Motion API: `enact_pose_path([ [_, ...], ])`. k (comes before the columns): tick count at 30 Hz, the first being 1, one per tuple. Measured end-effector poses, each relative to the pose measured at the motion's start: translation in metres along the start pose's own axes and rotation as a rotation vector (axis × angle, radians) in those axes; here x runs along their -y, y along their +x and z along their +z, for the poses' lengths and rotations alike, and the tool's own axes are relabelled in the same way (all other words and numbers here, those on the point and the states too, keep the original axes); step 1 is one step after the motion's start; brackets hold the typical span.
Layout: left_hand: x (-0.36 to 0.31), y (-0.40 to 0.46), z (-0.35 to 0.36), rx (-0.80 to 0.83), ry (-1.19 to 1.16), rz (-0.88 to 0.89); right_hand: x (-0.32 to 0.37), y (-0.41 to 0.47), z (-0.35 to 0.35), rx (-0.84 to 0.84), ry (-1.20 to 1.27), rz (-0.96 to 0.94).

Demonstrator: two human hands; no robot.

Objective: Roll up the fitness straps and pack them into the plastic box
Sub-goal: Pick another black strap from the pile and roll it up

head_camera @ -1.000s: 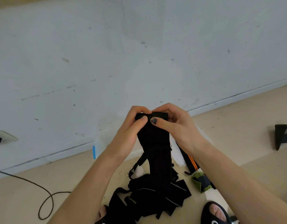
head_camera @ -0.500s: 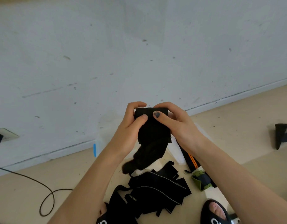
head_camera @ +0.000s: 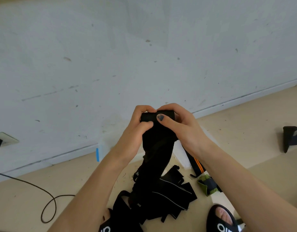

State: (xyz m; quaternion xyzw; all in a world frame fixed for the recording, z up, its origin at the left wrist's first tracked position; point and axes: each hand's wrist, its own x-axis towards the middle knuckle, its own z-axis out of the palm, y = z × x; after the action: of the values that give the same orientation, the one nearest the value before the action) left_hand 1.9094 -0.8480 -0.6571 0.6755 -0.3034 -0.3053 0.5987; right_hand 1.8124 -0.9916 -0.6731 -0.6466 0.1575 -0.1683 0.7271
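A black cable (head_camera: 49,203) loops on the floor at far left; the left hand (head_camera: 136,131) and the right hand (head_camera: 179,124) both pinch the rolled top of a black strap (head_camera: 157,146), held up in the air; its tail hangs to the pile of straps (head_camera: 162,196) below; the translucent plastic box (head_camera: 181,151) sits behind them by the wall.

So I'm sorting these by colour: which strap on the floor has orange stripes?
The black strap with orange stripes, lying beside the right forearm by the white plastic box. The black straps piled on the floor show only thin pale edging.
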Motion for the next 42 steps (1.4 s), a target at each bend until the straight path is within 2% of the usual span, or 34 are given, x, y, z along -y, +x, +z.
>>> enact_pose_path([
  [4, -0.0017, -0.0011, 0.0017, -0.014, -0.036, 0.015, 0.0001, 0.0003, 0.0015, 0.006, 0.012, -0.008],
  [8, -0.0042, -0.0028, -0.0001, -0.048, 0.030, 0.052, 0.0026, 0.0007, -0.0003, 0.041, -0.052, 0.069],
  [14, -0.0033, -0.0023, -0.0014, -0.048, -0.026, 0.001, 0.0050, -0.0010, -0.0004, 0.040, -0.027, 0.003],
  [19, -0.0060, -0.0030, -0.0028, -0.068, 0.074, 0.071, 0.0072, -0.0019, -0.0032, 0.098, 0.006, 0.046],
  [23, -0.0071, -0.0037, -0.0003, -0.077, 0.121, 0.093, 0.0089, -0.0022, -0.0004, 0.051, -0.089, 0.057],
  [30, -0.0042, -0.0040, -0.0014, -0.013, 0.033, 0.028, 0.0054, -0.0025, 0.0009, 0.050, -0.085, -0.037],
  [38, -0.0038, -0.0028, 0.0003, -0.082, 0.032, 0.071, 0.0063, -0.0006, -0.0006, 0.065, -0.081, 0.098],
  [42, -0.0060, -0.0020, 0.0007, -0.061, -0.036, 0.025, 0.0058, -0.0016, 0.0007, 0.055, -0.100, 0.047],
])
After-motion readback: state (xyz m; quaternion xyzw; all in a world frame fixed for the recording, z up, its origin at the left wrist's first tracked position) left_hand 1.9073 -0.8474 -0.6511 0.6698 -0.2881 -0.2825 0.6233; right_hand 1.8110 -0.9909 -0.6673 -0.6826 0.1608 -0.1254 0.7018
